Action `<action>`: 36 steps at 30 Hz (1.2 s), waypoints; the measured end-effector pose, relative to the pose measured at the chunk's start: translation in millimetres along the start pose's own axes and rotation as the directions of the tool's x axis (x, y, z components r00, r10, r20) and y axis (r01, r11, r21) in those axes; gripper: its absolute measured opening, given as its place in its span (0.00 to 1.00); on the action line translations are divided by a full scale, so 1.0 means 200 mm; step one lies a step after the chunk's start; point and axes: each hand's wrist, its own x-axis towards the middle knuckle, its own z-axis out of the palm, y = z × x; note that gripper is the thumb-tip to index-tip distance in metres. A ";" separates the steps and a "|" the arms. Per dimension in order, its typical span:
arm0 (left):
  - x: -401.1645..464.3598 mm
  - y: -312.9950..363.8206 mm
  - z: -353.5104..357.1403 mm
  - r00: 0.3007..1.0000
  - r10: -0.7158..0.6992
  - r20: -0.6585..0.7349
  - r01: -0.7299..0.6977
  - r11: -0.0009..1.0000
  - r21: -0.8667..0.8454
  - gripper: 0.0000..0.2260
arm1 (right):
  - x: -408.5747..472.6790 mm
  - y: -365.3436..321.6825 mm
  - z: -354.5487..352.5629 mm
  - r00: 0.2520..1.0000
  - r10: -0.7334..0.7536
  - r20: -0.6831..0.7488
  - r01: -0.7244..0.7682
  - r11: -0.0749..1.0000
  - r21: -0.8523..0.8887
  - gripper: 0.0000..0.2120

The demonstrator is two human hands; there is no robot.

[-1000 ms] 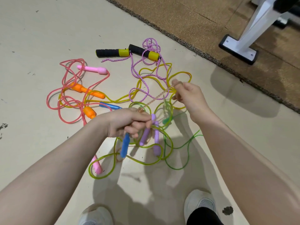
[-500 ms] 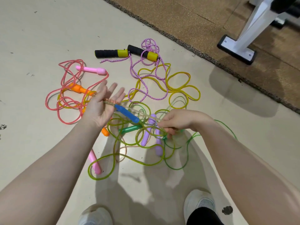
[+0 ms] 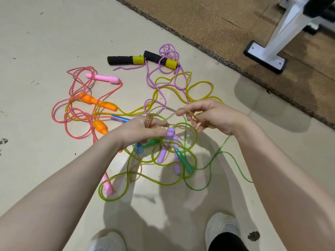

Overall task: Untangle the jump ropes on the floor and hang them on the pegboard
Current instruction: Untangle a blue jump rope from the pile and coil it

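Several tangled jump ropes lie on the pale floor. My left hand (image 3: pixel 143 129) grips coils of a clear glittery rope (image 3: pixel 171 115), with its blue handle (image 3: pixel 139 148) hanging below the palm. My right hand (image 3: pixel 212 115) pinches the same rope a short way along, and a stretch runs between both hands. Below them lie purple handles (image 3: pixel 170 134), a green handle (image 3: pixel 184 161) and lime-green loops (image 3: pixel 141 192). A pink rope (image 3: pixel 59 113) with orange handles (image 3: pixel 98 102) and a pink handle (image 3: pixel 103 78) lies left. A purple braided rope (image 3: pixel 163 84) with black-and-yellow handles (image 3: pixel 126 60) lies behind.
A brown mat (image 3: pixel 226 26) covers the floor at the upper right, and a white machine foot (image 3: pixel 265 57) stands on it. My two white shoes (image 3: pixel 223 227) are at the bottom edge. Another blue handle (image 3: pixel 120 118) lies by my left wrist.
My left hand has moved right and closed around the clear rope. My right hand has risen from the pile and pulled the rope up and right. The blue handle now hangs below the left palm.
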 end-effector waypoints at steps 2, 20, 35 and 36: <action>0.01 -0.02 0.00 0.983 0.001 -0.185 0.012 0.998 0.068 0.03 | 0.01 0.04 -0.02 0.976 0.007 -0.217 -0.030 0.994 -0.106 0.21; 0.05 -0.08 0.03 0.989 -0.142 0.049 0.150 0.906 -0.396 0.21 | 0.08 0.09 0.06 0.978 -0.100 -0.182 0.192 0.101 0.976 0.23; 0.08 -0.07 -0.12 0.854 0.500 0.144 0.125 0.072 -0.990 0.21 | 0.07 0.14 0.22 0.982 0.079 0.173 -0.083 0.996 0.018 0.13; 0.08 -0.08 -0.14 0.896 0.443 0.019 -0.015 0.073 -0.997 0.23 | 0.05 0.15 0.20 0.976 0.128 0.175 -0.118 0.991 -0.065 0.13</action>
